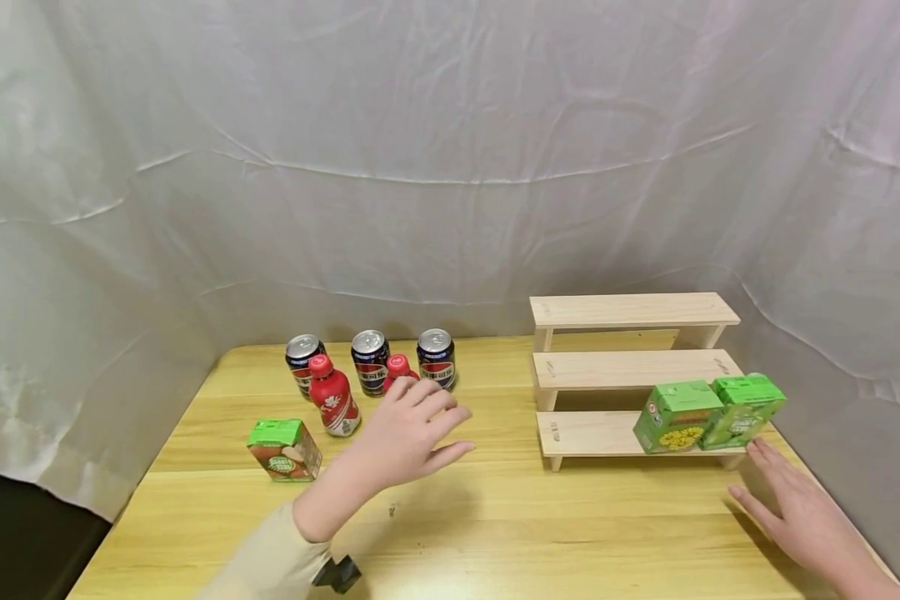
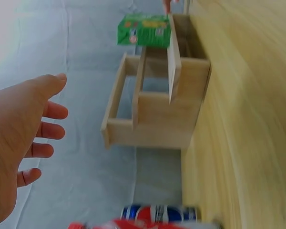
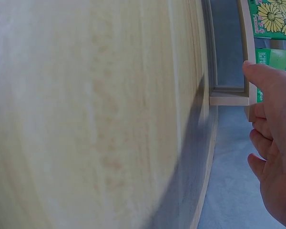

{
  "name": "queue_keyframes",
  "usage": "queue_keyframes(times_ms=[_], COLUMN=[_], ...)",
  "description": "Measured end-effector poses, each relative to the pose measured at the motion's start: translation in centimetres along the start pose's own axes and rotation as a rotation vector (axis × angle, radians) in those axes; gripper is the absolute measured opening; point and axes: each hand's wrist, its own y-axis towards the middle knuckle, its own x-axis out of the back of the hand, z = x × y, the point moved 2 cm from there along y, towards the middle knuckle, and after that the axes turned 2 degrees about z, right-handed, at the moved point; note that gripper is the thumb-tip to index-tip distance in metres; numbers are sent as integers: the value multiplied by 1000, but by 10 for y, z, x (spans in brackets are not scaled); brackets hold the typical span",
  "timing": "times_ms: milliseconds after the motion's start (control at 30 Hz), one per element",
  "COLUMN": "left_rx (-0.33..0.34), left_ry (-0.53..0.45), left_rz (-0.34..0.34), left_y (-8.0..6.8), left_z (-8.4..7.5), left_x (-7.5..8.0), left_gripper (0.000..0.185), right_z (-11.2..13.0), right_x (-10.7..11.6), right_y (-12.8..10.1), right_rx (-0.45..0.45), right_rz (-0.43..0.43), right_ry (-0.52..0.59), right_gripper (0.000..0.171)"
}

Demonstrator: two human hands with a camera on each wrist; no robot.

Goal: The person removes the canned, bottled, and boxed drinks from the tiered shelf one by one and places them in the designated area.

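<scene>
Left hand (image 1: 408, 433) fingers spread, holding nothing, hovering over near side of red bottle (image 1: 399, 372), mid-table; second red bottle (image 1: 332, 397) just left; three cans (image 1: 370, 357) behind; right hand (image 1: 798, 508) flat, fingers relaxed, near right; two green cartons (image 1: 708, 412) on lowest step of wooden shelf (image 1: 585, 433); another carton (image 1: 285, 448) near left.

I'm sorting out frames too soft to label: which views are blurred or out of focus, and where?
Head view: sharp throughout, the left hand casts a soft shadow on the table. Left wrist view: the can and red bottle at the bottom edge are smeared. Right wrist view: the near tabletop is a soft blur; the green cartons read clearly.
</scene>
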Motion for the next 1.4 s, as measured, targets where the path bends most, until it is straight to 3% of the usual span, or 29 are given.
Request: queue_keyframes(times_ms=[267,667,967,1267,1400], left_rx=[-14,66,110,170,219], left_ry=[-12,-132,-104,-169,-198], left_rz=[26,161,205,282,350], left_y=[27,73,102,129,141], left_z=[-21,-48,-62,-78,-84], left_x=[-20,-48,-66,-85,-93], left_gripper=[39,43,48,54,58], right_z=[0,-2,-3,-4,-3], right_x=[0,0,0,-2,-3], right_y=[1,-1,2,0,0], right_rx=[-50,-48,-47,-37,-36], right_rz=[52,44,50,38,36], right_ry=[19,27,23,22,22], right_gripper=[80,79,81,81,80])
